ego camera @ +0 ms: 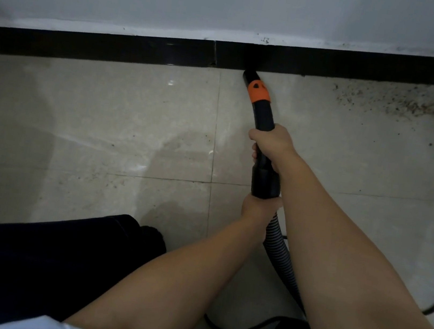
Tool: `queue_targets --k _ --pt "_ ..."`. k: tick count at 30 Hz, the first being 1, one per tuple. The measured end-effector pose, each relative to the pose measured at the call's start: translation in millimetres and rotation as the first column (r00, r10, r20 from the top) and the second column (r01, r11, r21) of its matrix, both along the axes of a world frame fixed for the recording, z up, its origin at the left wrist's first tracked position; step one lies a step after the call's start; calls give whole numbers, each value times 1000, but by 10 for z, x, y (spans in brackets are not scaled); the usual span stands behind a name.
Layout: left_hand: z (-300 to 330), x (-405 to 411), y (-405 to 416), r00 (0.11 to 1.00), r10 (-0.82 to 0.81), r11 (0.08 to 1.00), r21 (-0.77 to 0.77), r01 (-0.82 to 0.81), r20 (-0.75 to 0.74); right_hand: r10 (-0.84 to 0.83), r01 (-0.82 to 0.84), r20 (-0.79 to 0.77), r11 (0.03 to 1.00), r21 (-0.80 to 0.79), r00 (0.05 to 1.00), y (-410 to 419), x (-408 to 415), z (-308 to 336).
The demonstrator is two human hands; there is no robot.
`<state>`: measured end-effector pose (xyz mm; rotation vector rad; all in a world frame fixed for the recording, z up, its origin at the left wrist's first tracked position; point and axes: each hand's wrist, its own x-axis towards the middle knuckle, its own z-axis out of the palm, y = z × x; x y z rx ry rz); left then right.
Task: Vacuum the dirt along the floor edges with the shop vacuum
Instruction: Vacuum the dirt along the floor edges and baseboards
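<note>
Where tile meets baseboard point(142, 51), nozzle point(250, 77).

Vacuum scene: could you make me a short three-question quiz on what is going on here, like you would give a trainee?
1. True or false: the nozzle tip is at the black baseboard.
2. Which hand grips the wand nearer the nozzle? A) right hand B) left hand
3. Fill in: the thickest dirt lies to the ____ of the nozzle.

Key: 1 true; 2 A; 3 right.
</note>
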<state>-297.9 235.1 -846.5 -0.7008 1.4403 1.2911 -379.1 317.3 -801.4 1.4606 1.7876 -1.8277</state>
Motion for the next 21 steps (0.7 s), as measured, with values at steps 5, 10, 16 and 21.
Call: queue_targets --k 5,10,16,21 --pt "36 -53 106 995 -96 992 85 94 22 -156 156 5 987 46 988 221 74 -12" --pt "33 -35 238 984 -172 977 132 165 43 -230 227 19 970 89 973 427 178 -61" --pt "57 -15 350 967 -253 964 89 251 7 -301 298 12 949 104 954 588 262 -116" --pt "65 -18 416 955 -293 954 57 296 -41 -315 313 8 946 85 949 675 294 -114"
